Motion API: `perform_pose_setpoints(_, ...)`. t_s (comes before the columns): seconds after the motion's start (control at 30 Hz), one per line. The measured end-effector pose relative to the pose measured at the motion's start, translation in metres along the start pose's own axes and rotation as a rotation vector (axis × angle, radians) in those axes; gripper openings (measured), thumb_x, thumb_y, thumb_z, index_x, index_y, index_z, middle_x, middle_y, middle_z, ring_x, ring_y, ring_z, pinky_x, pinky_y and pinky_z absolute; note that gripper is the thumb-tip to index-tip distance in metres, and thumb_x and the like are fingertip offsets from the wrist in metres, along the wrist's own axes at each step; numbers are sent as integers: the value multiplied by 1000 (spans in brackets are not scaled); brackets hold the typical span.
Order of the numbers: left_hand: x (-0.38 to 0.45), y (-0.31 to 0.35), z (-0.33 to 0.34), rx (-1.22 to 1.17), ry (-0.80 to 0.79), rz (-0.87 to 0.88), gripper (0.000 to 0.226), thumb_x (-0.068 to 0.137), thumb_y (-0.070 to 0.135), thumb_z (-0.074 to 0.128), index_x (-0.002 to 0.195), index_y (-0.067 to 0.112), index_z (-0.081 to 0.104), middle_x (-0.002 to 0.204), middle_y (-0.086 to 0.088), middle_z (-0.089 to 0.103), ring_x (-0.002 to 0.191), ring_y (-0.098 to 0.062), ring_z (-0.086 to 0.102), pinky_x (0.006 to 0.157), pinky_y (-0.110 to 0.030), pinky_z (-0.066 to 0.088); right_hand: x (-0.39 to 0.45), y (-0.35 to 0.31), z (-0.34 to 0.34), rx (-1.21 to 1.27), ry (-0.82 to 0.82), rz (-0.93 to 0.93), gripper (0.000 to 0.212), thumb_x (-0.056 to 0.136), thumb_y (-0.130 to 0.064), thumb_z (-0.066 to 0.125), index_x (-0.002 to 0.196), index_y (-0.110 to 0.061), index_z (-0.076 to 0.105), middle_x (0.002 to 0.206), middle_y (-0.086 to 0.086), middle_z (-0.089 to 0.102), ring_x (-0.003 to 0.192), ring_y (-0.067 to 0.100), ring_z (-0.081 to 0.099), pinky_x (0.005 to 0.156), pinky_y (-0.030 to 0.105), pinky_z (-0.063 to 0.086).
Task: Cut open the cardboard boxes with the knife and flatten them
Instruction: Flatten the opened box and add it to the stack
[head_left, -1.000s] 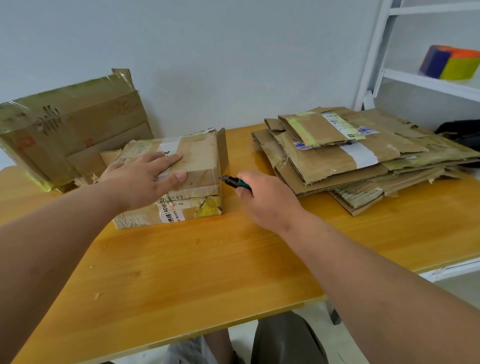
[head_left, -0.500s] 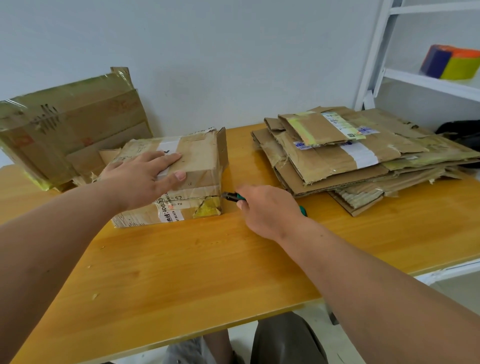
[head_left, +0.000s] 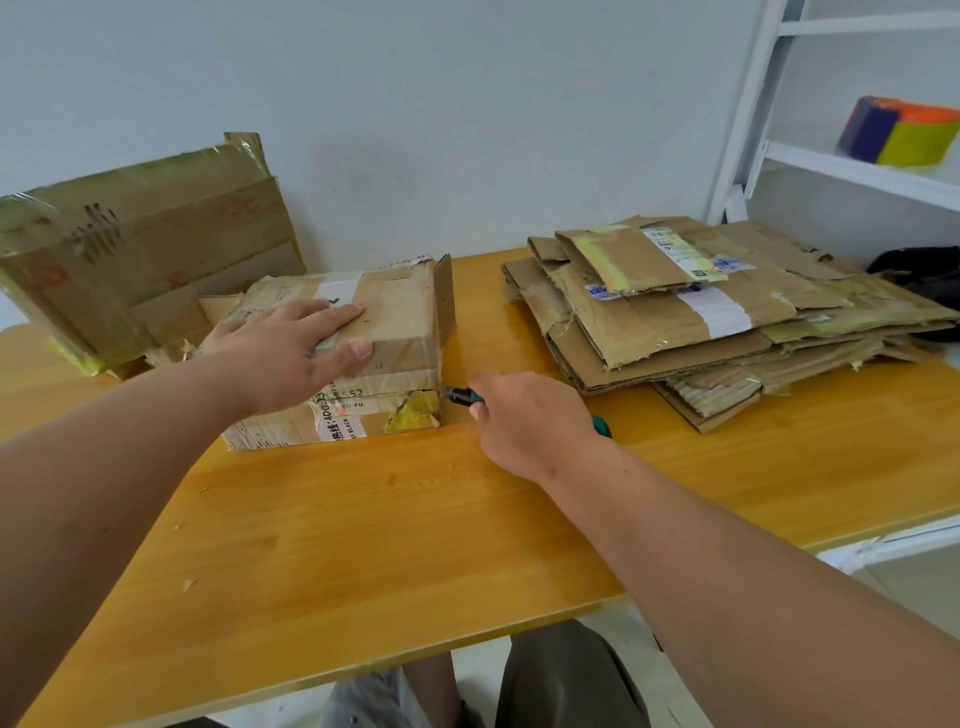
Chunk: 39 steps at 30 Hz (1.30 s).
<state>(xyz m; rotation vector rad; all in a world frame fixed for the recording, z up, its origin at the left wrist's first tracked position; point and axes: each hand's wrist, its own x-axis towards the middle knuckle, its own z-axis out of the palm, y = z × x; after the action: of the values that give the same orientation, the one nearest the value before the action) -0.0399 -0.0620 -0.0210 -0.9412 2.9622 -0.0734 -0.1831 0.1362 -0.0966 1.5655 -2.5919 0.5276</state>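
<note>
On the box (head_left: 400, 322) lies the flat left hand (head_left: 291, 348); right hand (head_left: 524, 415) grips the knife (head_left: 460, 396) at its corner.

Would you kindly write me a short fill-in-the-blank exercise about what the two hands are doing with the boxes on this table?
1. The left hand presses flat on top of the taped ____.
2. The right hand grips a knife whose handle is ____.
3. The knife tip meets the box at its near ____ corner.
4. The flattened cardboard stack lies to the ____ of the box.

Missing words: box; green; right; right
</note>
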Motion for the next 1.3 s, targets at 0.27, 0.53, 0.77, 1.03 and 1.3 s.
perform_pose_setpoints(0.27,-3,0,-1,5,-5,5,80,73,82,2,148,53,9,160,14,13,146,-23,19,115,-51,15,1,6,-6,36,-89,-36,24,103,-26,41,119,-17,59,89,1,63,77,20,59,65,36,49)
perform_pose_setpoints(0.53,-4,3,-2,-6,-9,0,77,76,79,5,148,53,10,160,13,14,146,-23,17,115,-52,13,0,3,-1,-16,-42,-17,22,102,-25,44,117,-20,60,86,-2,64,75,17,60,63,34,52)
perform_pose_setpoints(0.77,-3,1,-2,-9,-8,1,78,75,80,4,148,54,9,160,13,13,147,-22,16,115,-52,13,12,9,-13,110,-213,-3,23,102,-27,47,117,-22,63,86,-4,60,79,15,58,62,32,47)
perform_pose_setpoints(1.03,-2,-1,0,-7,-3,7,79,74,81,4,148,54,9,160,13,13,147,-23,16,116,-51,11,7,6,-8,95,-141,23,37,103,-28,45,139,-27,53,105,-4,63,83,14,52,61,30,40)
perform_pose_setpoints(1.3,-5,1,-2,-8,-9,11,80,73,81,3,148,54,9,160,13,13,147,-23,16,116,-51,11,0,-1,-11,57,-145,27,29,103,-26,45,125,-20,61,96,0,66,83,19,61,70,37,53)
